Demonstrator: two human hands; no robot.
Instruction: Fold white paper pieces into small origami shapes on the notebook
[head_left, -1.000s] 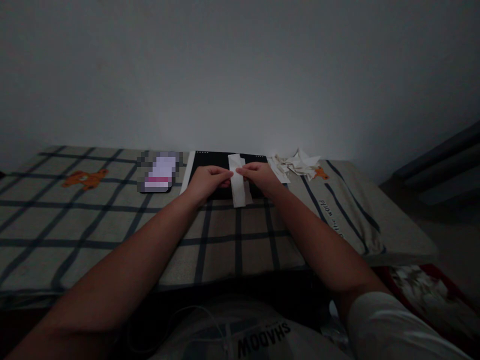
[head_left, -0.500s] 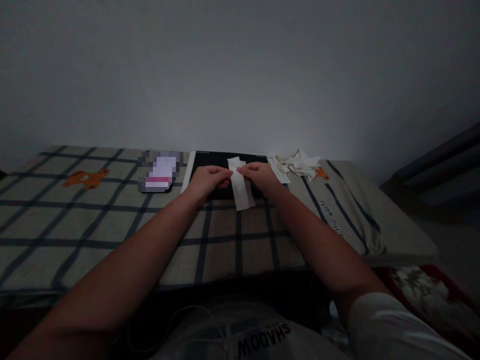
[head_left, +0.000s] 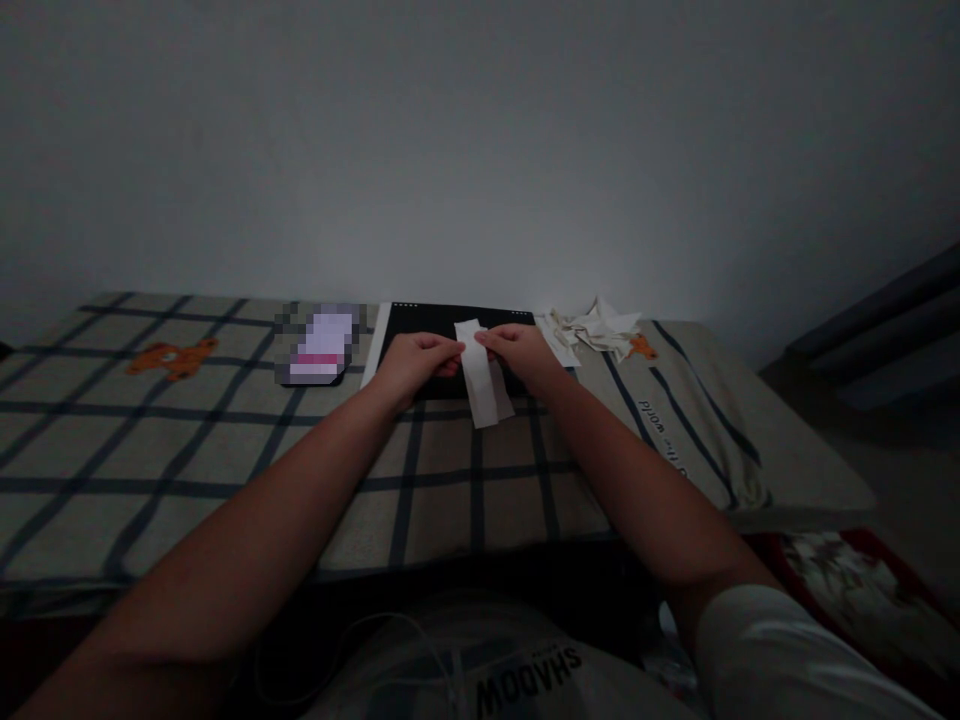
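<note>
Between my two hands is a folded white paper strip (head_left: 482,385), its lower end fanned into two overlapping layers. My left hand (head_left: 420,362) pinches its left edge between thumb and fingers. From the other side my right hand (head_left: 519,350) grips the strip near its top, thumb on the face of the paper. Behind and under the hands lies a black sheet (head_left: 435,318) with a white border and rows of small white marks along its top.
A phone (head_left: 322,345) with a lit, blurred screen lies left of the sheet. To the right is a heap of crumpled white paper pieces (head_left: 600,325). Everything rests on a checked cloth (head_left: 337,455) against a pale wall (head_left: 480,150). A red-edged container (head_left: 862,580) holds more pale scraps at lower right.
The paper strip has shifted slightly down toward me and its layers have slid a little against each other. Both hands stay almost in place, still pinching it.
</note>
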